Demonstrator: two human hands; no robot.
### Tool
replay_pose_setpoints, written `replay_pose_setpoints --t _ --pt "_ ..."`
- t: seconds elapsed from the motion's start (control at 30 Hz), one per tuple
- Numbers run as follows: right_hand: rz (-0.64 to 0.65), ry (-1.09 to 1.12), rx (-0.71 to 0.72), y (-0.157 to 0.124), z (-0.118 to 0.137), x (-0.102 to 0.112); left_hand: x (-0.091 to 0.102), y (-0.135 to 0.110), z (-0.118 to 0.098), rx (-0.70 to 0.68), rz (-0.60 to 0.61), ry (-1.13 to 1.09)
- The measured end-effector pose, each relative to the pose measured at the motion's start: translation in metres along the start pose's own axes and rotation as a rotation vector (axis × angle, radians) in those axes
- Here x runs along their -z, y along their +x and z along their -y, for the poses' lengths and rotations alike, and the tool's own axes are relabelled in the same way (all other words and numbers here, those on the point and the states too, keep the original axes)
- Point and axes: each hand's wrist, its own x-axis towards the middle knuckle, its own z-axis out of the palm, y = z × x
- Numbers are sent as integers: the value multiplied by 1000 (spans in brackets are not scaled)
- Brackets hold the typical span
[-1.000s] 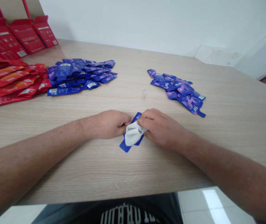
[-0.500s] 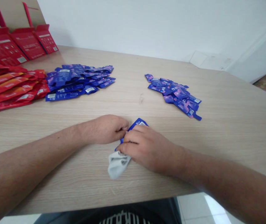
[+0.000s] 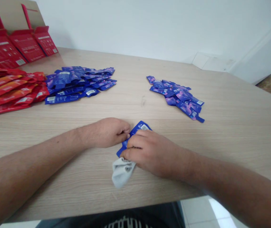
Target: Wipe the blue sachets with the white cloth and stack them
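A blue sachet [image 3: 137, 129] lies flat on the wooden table [image 3: 232, 133] in front of me. My left hand [image 3: 109, 133] is closed, its fingertips pinching the sachet's left edge. My right hand [image 3: 149, 152] is closed on a small grey-white cloth [image 3: 121, 171] and presses it down on the near end of the sachet. Most of the sachet is hidden under my right hand.
A pile of blue sachets [image 3: 78, 83] lies at the back left, beside red packets [image 3: 9, 90] and red boxes [image 3: 18, 46]. A smaller pile of blue-purple sachets [image 3: 177, 96] lies at the back right. The table's near edge runs just below my hands.
My right hand has dragged the cloth along the sachet toward me, from its middle to its near end. My left hand has stayed pinching the sachet.
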Motion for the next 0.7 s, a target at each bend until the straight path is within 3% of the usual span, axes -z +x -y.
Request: replay_pose_setpoints --t 0.13,0.33,0.5,0.7 --pt "-51 -72 -145 -1 -6 -1 -1 1 1 11 8 3" --pt "7 -4 6 0 0 0 0 1 0 -2 7 23" --pt "-54 -69 -155 0 -4 -1 0 1 -1 26 10 19" --pt "28 8 2 -1 1 0 -2 1 1 -2 3 22"
